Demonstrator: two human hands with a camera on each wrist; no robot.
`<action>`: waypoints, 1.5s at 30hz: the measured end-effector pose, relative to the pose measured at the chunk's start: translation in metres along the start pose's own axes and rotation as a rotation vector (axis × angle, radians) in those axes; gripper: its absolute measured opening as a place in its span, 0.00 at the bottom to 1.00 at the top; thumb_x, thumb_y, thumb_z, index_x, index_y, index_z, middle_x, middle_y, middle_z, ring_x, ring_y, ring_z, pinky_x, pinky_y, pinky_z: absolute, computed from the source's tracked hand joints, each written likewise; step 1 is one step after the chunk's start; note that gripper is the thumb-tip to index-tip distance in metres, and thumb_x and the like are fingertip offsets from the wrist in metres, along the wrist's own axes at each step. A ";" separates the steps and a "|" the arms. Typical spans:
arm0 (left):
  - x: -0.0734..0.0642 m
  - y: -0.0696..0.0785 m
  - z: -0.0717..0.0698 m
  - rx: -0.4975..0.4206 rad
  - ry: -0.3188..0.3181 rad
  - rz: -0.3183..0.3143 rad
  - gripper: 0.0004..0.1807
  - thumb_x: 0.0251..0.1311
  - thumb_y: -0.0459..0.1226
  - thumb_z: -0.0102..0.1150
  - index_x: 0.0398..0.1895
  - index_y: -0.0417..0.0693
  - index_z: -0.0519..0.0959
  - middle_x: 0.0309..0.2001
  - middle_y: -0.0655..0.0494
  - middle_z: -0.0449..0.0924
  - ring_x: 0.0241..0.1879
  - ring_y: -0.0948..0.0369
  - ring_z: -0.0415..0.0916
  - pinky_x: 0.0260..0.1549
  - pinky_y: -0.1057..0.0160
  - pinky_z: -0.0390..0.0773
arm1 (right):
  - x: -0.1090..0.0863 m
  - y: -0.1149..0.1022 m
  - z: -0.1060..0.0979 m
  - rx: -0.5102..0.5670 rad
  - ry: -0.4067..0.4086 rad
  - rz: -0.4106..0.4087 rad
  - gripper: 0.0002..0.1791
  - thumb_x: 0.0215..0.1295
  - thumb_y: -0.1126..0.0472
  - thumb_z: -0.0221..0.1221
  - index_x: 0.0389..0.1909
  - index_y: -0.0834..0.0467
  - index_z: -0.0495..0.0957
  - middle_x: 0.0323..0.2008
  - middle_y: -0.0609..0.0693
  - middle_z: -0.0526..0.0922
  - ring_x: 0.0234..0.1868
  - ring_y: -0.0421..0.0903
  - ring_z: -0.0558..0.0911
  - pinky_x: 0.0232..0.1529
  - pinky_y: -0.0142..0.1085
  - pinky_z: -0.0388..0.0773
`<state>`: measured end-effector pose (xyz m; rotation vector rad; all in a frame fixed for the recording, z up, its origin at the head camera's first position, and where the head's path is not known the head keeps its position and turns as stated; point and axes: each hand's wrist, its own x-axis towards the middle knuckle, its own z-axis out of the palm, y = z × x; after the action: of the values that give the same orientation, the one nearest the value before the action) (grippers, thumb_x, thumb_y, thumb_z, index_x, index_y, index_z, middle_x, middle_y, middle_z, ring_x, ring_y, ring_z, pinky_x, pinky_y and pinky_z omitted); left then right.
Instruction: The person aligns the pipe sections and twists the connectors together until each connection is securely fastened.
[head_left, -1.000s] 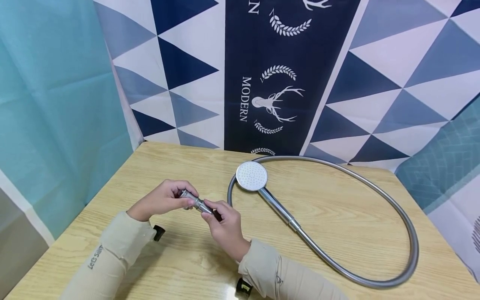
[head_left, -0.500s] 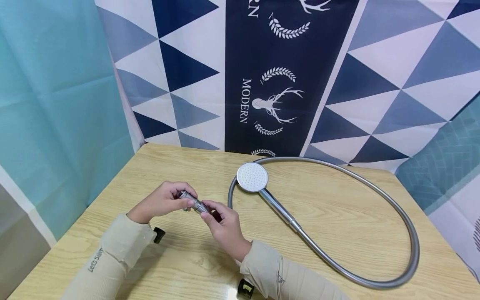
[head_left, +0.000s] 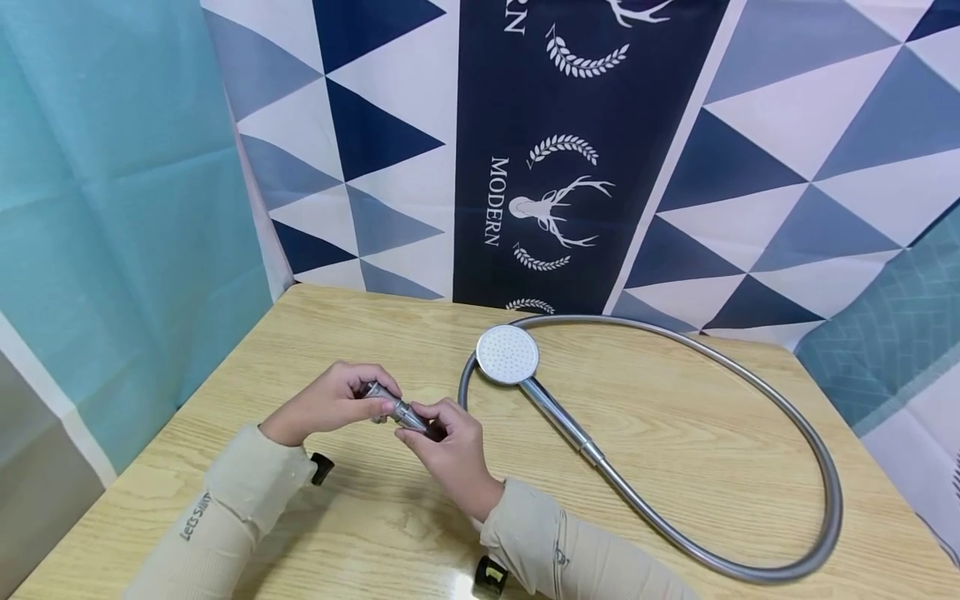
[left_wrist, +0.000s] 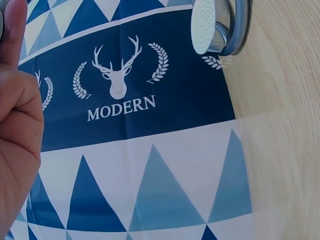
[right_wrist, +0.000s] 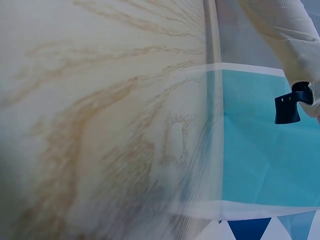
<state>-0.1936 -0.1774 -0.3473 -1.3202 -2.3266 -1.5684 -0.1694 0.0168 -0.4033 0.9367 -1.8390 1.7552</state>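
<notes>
Over the front left of the table, my left hand (head_left: pixel 333 404) pinches a small silver metal fitting (head_left: pixel 384 393) between thumb and fingers. My right hand (head_left: pixel 453 450) grips the tapered metal end (head_left: pixel 412 418) that lines up with the fitting; the two pieces meet between my hands. Fingers cover much of both parts. A grey shower hose (head_left: pixel 817 442) loops over the table and passes out of sight behind my right hand. To the right of my hands lies a round chrome shower head (head_left: pixel 507 355), spray face up, its handle joined to the hose. The left wrist view shows the shower head (left_wrist: pixel 202 27) too.
The wooden table (head_left: pixel 360 533) ends at a patterned cloth (head_left: pixel 405 208) behind and a teal cloth (head_left: pixel 150 208) on the left. Black wrist mounts (head_left: pixel 489 577) stick out below the sleeves.
My right thumb and fingers have shifted slightly on the tapered end. The head view has swung a little. Shower head and hose lie as before.
</notes>
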 end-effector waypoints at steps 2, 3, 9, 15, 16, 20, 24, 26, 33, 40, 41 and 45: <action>-0.001 0.000 0.000 -0.001 0.002 -0.009 0.04 0.64 0.29 0.57 0.36 0.33 0.78 0.25 0.51 0.77 0.20 0.67 0.67 0.17 0.67 0.69 | 0.000 0.000 0.000 0.000 -0.003 -0.005 0.14 0.46 0.79 0.68 0.36 0.73 0.79 0.28 0.62 0.78 0.26 0.37 0.76 0.24 0.31 0.78; -0.001 -0.001 0.000 -0.001 0.004 -0.014 0.04 0.64 0.29 0.57 0.36 0.33 0.78 0.25 0.51 0.78 0.21 0.67 0.67 0.17 0.67 0.70 | 0.000 0.000 0.000 -0.003 -0.004 -0.008 0.14 0.46 0.79 0.68 0.36 0.73 0.79 0.28 0.62 0.78 0.26 0.37 0.76 0.24 0.31 0.78; -0.002 0.000 0.000 -0.003 0.009 -0.029 0.03 0.63 0.27 0.56 0.36 0.32 0.78 0.26 0.52 0.78 0.23 0.66 0.71 0.21 0.66 0.73 | 0.002 0.001 -0.001 0.003 -0.017 -0.013 0.13 0.47 0.78 0.68 0.36 0.74 0.79 0.28 0.62 0.78 0.26 0.38 0.76 0.24 0.31 0.77; -0.002 0.000 -0.001 -0.001 0.011 -0.049 0.04 0.63 0.27 0.57 0.36 0.32 0.78 0.26 0.48 0.78 0.25 0.67 0.72 0.23 0.66 0.75 | 0.002 0.001 -0.001 0.015 -0.028 -0.014 0.12 0.48 0.79 0.67 0.36 0.74 0.78 0.28 0.63 0.79 0.26 0.38 0.76 0.23 0.31 0.77; -0.002 0.000 -0.001 -0.004 0.011 -0.050 0.04 0.63 0.28 0.57 0.36 0.31 0.78 0.26 0.47 0.78 0.25 0.67 0.72 0.23 0.66 0.75 | 0.002 0.000 -0.001 0.015 -0.030 -0.014 0.12 0.49 0.78 0.67 0.36 0.74 0.78 0.29 0.63 0.79 0.26 0.38 0.76 0.23 0.31 0.77; -0.001 0.001 -0.001 -0.005 0.009 -0.053 0.05 0.64 0.28 0.56 0.36 0.31 0.78 0.26 0.45 0.78 0.23 0.65 0.71 0.22 0.66 0.74 | 0.003 0.000 -0.001 0.011 -0.035 -0.010 0.11 0.50 0.78 0.66 0.36 0.74 0.78 0.29 0.63 0.79 0.26 0.38 0.76 0.24 0.31 0.77; 0.000 0.001 -0.001 -0.005 0.009 -0.056 0.04 0.64 0.28 0.56 0.36 0.31 0.78 0.26 0.46 0.78 0.22 0.65 0.70 0.20 0.66 0.73 | 0.004 -0.001 -0.003 0.008 -0.053 -0.019 0.11 0.52 0.78 0.64 0.37 0.74 0.77 0.30 0.63 0.79 0.26 0.38 0.75 0.23 0.32 0.76; 0.000 0.001 -0.001 -0.011 0.010 -0.063 0.04 0.64 0.27 0.56 0.36 0.31 0.77 0.26 0.47 0.78 0.23 0.66 0.71 0.21 0.66 0.73 | 0.005 -0.002 -0.003 0.014 -0.068 -0.024 0.10 0.54 0.78 0.63 0.38 0.74 0.76 0.30 0.64 0.79 0.26 0.39 0.75 0.23 0.32 0.75; 0.002 0.001 -0.001 -0.022 0.007 -0.060 0.04 0.63 0.26 0.56 0.36 0.30 0.77 0.26 0.48 0.78 0.24 0.67 0.71 0.21 0.66 0.74 | 0.007 -0.002 -0.005 0.033 -0.092 -0.035 0.10 0.55 0.80 0.60 0.39 0.76 0.75 0.30 0.65 0.80 0.27 0.38 0.76 0.24 0.32 0.76; 0.003 0.001 -0.001 -0.038 0.005 -0.024 0.05 0.64 0.28 0.56 0.36 0.30 0.77 0.25 0.44 0.77 0.23 0.67 0.71 0.20 0.67 0.73 | 0.006 0.001 -0.006 0.031 -0.096 -0.059 0.10 0.56 0.80 0.60 0.39 0.76 0.75 0.30 0.65 0.80 0.27 0.39 0.76 0.24 0.33 0.76; 0.003 0.000 -0.001 -0.039 0.006 -0.021 0.05 0.64 0.28 0.56 0.36 0.30 0.77 0.25 0.44 0.77 0.23 0.67 0.71 0.20 0.67 0.73 | 0.006 0.002 -0.006 0.024 -0.095 -0.066 0.10 0.55 0.80 0.60 0.39 0.76 0.76 0.30 0.65 0.80 0.26 0.39 0.76 0.24 0.32 0.76; 0.002 0.001 -0.001 -0.028 0.012 -0.010 0.05 0.64 0.29 0.57 0.36 0.31 0.77 0.25 0.46 0.77 0.22 0.66 0.70 0.19 0.66 0.72 | 0.004 0.005 -0.005 -0.041 -0.070 -0.131 0.13 0.53 0.80 0.62 0.41 0.74 0.76 0.29 0.62 0.80 0.23 0.45 0.77 0.23 0.31 0.76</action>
<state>-0.1950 -0.1764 -0.3453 -1.3033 -2.3165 -1.6133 -0.1766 0.0208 -0.4030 1.0896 -1.8056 1.6198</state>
